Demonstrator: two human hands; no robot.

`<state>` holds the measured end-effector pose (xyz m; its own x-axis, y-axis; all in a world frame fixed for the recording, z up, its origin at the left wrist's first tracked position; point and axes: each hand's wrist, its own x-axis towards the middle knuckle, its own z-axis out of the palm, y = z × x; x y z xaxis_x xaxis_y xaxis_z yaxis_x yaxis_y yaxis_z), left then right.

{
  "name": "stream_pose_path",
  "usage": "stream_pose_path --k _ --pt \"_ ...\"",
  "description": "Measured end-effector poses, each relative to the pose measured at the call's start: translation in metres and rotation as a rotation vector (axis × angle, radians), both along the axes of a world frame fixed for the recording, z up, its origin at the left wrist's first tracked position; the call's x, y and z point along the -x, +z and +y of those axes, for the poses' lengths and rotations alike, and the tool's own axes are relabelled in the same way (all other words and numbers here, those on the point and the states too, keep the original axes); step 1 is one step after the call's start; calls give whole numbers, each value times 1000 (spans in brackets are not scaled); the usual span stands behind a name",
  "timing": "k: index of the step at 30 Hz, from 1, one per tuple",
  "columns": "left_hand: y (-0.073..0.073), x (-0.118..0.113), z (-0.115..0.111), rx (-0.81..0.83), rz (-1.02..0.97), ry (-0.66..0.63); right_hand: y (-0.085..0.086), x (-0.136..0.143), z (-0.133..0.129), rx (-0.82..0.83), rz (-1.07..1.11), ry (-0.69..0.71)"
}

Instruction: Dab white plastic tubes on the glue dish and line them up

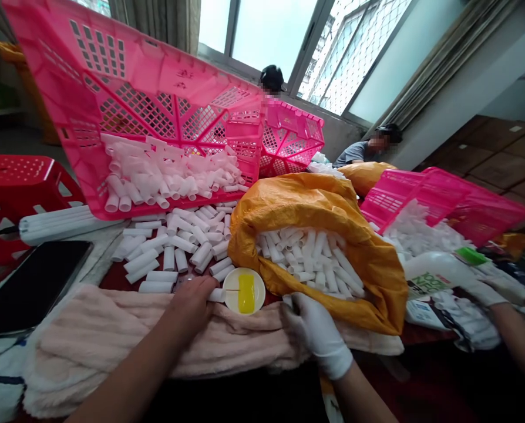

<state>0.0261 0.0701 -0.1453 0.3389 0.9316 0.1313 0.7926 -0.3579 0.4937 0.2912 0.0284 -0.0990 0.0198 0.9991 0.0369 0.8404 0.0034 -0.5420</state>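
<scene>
My bare left hand [195, 302] is closed on a short white tube [216, 295], beside a round white dish [260, 288]. A yellow piece [246, 292] lies in the dish, and a thin stick reaches from it toward the tube. Farther right, my right hand [309, 326], in a white glove, is closed near the front edge of an orange sack [377, 276]; a small pale thing shows at its fingers, too hidden to name. White tubes [309, 252] fill the sack's mouth. More loose tubes [192, 232] lie behind the dish.
A pink towel [113, 335] runs along the front edge. Behind stands a tilted pink crate [157, 64] with tubes. At left are a black phone [33, 288] and red stool [16, 176]. Gloved hands [487, 288] of another person are at right, near a white bottle [434, 270].
</scene>
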Motion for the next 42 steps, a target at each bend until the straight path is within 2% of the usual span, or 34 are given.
stream_pose_path --k 2,5,7,9,10,12,17,20,24,27,29,34,37,42 --pt "0 0 0 14 7 -2 -4 2 5 -152 141 -82" --pt "0 1 1 26 5 -11 4 9 11 -358 474 -126" --pt "-1 0 1 20 -8 -4 9 19 17 -330 708 -49" --pt "-2 0 1 15 -21 9 9 30 25 -161 835 61" --pt "-2 0 1 12 -25 13 7 34 31 -74 820 112" --pt "-3 -1 2 6 -24 22 0 40 45 -1 653 168" --pt "-3 -3 4 3 -8 35 -17 42 78 -111 102 266" --pt "-4 -5 6 -8 -14 37 -19 48 87 -133 -40 305" --pt "-5 -6 7 1 -24 44 -8 51 87 -107 -6 373" --pt "-7 -5 7 -4 -42 48 2 45 81 -21 109 458" --pt "-7 -5 7 -4 -48 47 4 39 76 35 192 448" --pt "-7 -4 6 31 -63 57 -9 29 72 58 383 345" --pt "-7 -3 7 49 -67 57 -16 18 83 44 399 339" --pt "-5 -4 9 80 -52 53 -17 7 99 -10 406 367"
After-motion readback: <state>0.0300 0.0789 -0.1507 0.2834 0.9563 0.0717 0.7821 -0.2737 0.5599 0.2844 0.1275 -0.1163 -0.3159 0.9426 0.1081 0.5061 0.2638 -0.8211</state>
